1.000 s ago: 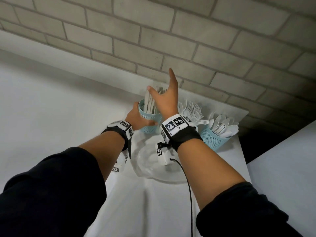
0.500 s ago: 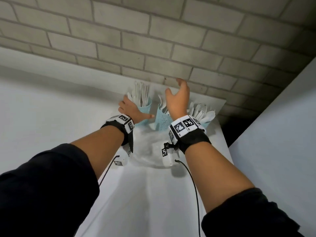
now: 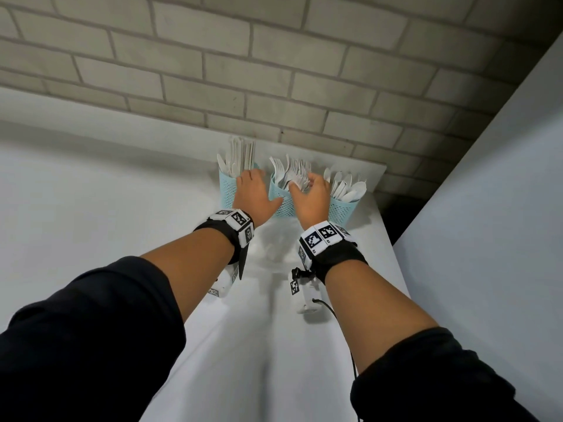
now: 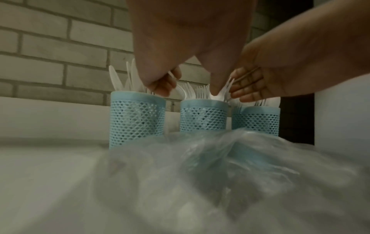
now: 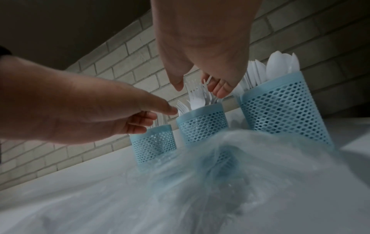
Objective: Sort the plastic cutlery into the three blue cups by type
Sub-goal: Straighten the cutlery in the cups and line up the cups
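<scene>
The white plastic forks (image 3: 293,175) are standing in the middle blue mesh cup (image 3: 281,205), with the right hand (image 3: 313,197) curling loosely spread fingers (image 5: 221,91) over their tines, touching them. Left of that cup, the left hand (image 3: 254,193) is curling its fingers (image 4: 162,87) over the knives (image 3: 240,156) in the knife cup (image 3: 227,193); whether it grips one I cannot tell.

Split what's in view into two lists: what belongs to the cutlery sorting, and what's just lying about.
Part of the job:
knife cup
fork cup
spoon cup
knives
forks
spoons
left hand
right hand

Lying about:
clear plastic bag
white table
brick wall
</scene>
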Tool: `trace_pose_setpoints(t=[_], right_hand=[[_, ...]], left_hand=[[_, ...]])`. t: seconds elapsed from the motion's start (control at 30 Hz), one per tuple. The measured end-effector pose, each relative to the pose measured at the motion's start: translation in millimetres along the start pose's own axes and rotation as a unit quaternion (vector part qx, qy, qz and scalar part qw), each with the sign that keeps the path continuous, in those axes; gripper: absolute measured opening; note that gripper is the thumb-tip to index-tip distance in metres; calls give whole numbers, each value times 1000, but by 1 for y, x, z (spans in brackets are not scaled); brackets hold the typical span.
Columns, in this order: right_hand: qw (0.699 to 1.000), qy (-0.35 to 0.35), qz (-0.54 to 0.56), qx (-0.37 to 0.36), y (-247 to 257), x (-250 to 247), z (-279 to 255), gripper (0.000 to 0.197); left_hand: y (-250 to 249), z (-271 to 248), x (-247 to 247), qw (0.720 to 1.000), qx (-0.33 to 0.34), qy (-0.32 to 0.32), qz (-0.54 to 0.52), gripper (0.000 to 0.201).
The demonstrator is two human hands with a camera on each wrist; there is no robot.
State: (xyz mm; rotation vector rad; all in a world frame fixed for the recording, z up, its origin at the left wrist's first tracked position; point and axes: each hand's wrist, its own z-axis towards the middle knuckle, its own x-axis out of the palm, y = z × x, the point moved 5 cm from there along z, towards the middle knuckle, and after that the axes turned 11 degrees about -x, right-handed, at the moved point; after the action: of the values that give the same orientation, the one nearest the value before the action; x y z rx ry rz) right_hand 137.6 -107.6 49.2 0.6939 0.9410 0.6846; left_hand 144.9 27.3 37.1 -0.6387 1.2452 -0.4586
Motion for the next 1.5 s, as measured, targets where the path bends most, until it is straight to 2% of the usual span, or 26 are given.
trace_pose_setpoints(t=[0.1,0.2,0.33,0.4,0.47,0.6,0.67,0.77,0.87,0.9,0.97,1.03,1.07,1.13,1.23,1.3,1.37,1.5], right_hand=[[1000,13,-6,11,-5,1,-2,55],[1000,17,-4,20,-7,7,-1,57],[999,-15,18,46,-13,11,1,61],[997,-29,34,64,-17,12,2,62],[996,-43,43,66,-22,14,6,62],[995,-48,57,61,-25,15,14,80],[996,-36,62,45,-24,18,17,92],[998,-36,56,2,-21,24,20,110],[999,-17,31,-33,-15,25,22,112],[999,-8,28,-42,-13,26,22,112],[998,7,30,-57,-8,28,22,116],[998,28,33,-44,-8,33,28,126],[999,39,29,-25,-9,36,33,129],[998,51,22,14,-13,39,45,136],[995,95,-15,8,-8,46,57,142],[990,132,-43,-22,0,53,60,140],[990,133,-33,-34,4,58,62,129],[994,104,-14,-29,1,62,67,86]], left_hand=[[7,4,5,993,-63,46,-83,66],[13,8,11,989,-107,88,-55,77],[18,14,29,980,-124,153,-35,78],[18,16,35,978,-116,164,-55,72],[16,20,37,979,-105,159,-71,70],[8,26,43,970,-94,183,-125,98],[7,31,49,964,-88,194,-158,106],[10,39,61,958,-92,199,-183,100],[9,41,66,956,-77,190,-209,95],[8,41,67,955,-76,186,-219,89],[4,39,66,956,-63,187,-216,62],[2,41,67,959,-46,187,-206,52],[5,44,68,962,-44,180,-202,56],[12,44,67,959,-75,175,-209,77],[12,45,69,959,-75,182,-205,87],[12,47,71,963,-71,181,-184,90],[15,48,72,964,-89,182,-174,94],[20,51,74,964,-92,162,-192,99]])
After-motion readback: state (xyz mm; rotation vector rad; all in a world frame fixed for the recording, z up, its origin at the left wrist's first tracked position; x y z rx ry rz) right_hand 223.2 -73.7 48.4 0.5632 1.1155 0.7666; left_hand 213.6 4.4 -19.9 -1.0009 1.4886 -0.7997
